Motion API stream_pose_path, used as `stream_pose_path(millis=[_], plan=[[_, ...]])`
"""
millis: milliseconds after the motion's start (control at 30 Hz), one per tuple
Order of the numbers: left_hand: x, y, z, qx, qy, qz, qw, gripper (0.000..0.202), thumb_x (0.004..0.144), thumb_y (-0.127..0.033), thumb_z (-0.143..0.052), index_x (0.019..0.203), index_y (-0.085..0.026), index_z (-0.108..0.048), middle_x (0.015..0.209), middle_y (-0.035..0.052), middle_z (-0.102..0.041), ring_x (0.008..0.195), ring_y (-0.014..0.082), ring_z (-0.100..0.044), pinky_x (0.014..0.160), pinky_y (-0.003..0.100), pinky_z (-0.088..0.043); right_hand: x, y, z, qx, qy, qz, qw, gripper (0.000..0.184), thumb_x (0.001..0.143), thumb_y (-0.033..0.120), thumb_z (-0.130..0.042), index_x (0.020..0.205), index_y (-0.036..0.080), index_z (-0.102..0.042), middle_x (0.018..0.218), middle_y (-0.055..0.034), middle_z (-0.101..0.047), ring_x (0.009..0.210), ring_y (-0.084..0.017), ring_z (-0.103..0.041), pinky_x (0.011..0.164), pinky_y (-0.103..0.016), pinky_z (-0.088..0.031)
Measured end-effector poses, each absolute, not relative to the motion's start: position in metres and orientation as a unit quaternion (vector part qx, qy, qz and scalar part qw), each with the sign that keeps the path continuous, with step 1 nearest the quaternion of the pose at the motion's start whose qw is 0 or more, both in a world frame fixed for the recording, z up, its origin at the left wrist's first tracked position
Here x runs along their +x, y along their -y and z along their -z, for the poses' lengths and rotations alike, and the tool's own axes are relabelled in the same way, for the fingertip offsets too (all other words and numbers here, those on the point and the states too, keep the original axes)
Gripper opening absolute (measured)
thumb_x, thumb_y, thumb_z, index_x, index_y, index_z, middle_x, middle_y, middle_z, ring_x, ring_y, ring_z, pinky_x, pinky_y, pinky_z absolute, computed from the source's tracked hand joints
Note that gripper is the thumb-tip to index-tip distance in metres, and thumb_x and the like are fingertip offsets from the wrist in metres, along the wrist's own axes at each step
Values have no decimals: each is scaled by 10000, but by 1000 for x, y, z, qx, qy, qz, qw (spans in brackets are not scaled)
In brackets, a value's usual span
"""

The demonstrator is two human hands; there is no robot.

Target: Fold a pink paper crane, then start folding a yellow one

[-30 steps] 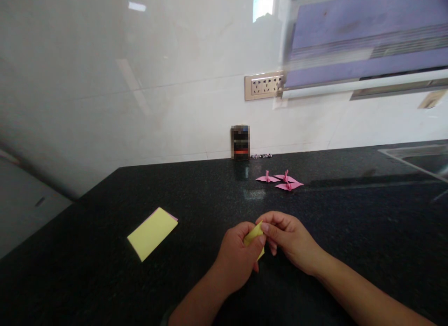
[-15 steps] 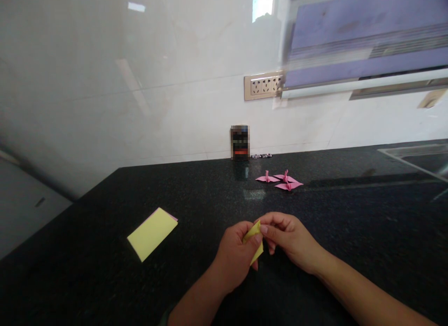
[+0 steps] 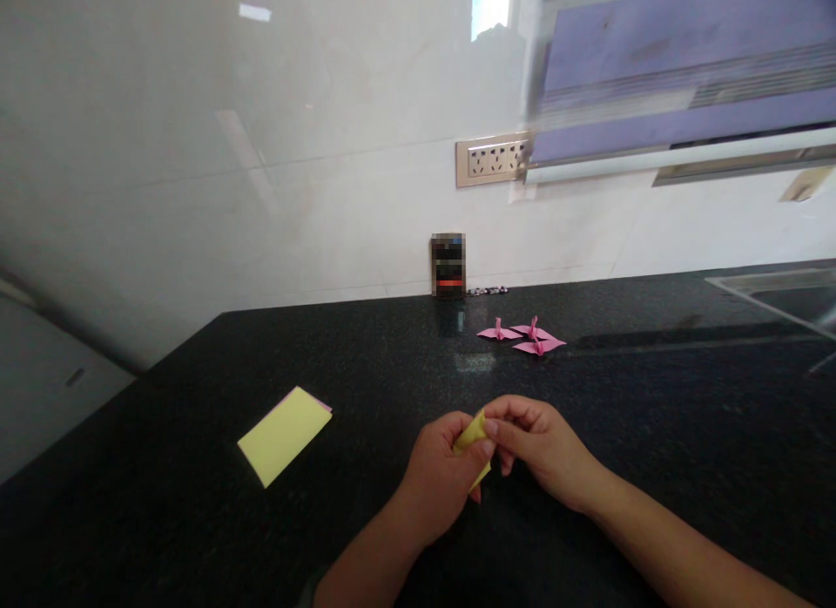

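Note:
Between my two hands is a folded piece of yellow paper [image 3: 470, 434], partly covered by fingers. My left hand [image 3: 437, 469] is closed round its lower left side, the thumb lying across its front. With thumb and forefinger, my right hand [image 3: 539, 442] pinches the paper's upper right corner. Behind my hands, three pink origami cranes [image 3: 538, 347] sit close together on the counter. To the left lies a stack of yellow paper [image 3: 286, 438], with a strip of pinkish paper showing under its far edge.
The dark speckled counter [image 3: 366, 355] meets a pale tiled wall. A dark pixelated object [image 3: 448, 266] stands against the wall, with a small beaded-looking strip [image 3: 488, 291] beside it. A socket panel [image 3: 493, 159] is above. A metal-rimmed sink-like recess [image 3: 771, 286] lies far right.
The top corner of the yellow paper has been pressed down slightly under my right fingers, so less of it shows. Both hands stay in almost the same place.

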State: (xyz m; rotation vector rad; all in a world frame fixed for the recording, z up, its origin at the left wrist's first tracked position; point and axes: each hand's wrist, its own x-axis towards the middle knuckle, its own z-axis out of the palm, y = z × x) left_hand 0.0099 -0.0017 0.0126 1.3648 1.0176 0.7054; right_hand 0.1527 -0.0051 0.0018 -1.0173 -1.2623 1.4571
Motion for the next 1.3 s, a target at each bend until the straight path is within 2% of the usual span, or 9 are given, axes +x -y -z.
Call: stream_pose_path(millis=[300, 733, 967, 1167, 1300], plan=[[10, 3, -14, 594, -432, -293, 612, 209, 745, -337, -492, 687, -136, -493, 473, -48, -452, 353, 51, -392, 334, 154, -293, 153, 5, -2, -397, 514, -611, 453, 191, 714, 299, -597, 816, 139, -572, 673, 5, -576, 434, -41, -456, 412, -178, -388], [9, 4, -17, 575, -375, -269, 676, 204, 764, -289, -458, 710, -107, -532, 530, -13, -502, 357, 35, -383, 328, 141, -282, 157, 5, -5, -375, 537, -627, 422, 158, 710, 267, -601, 797, 136, -582, 611, 24, -572, 422, -41, -468, 392, -159, -393], [9, 3, -16, 571, -390, -254, 676, 173, 731, -286, -501, 688, -120, -518, 534, -21, -505, 353, 37, -394, 327, 145, -290, 158, 4, -3, -393, 531, -617, 429, 128, 725, 251, -585, 747, 127, -566, 564, 29, -560, 385, -31, -442, 384, -156, -383], [11, 3, -17, 557, -422, -280, 658, 204, 728, -337, -506, 697, -136, -492, 507, -38, -482, 350, 43, -389, 327, 152, -291, 159, 3, -1, -381, 520, -631, 432, 172, 724, 277, -589, 821, 136, -572, 653, 8, -578, 428, -42, -464, 422, -180, -408], [11, 2, -13, 571, -442, -288, 629, 195, 734, -333, -501, 694, -144, -478, 488, -46, -459, 363, 51, -398, 337, 153, -298, 159, 3, -1, -399, 517, -616, 440, 161, 724, 278, -587, 783, 130, -568, 657, 6, -573, 439, -46, -469, 440, -190, -403]])
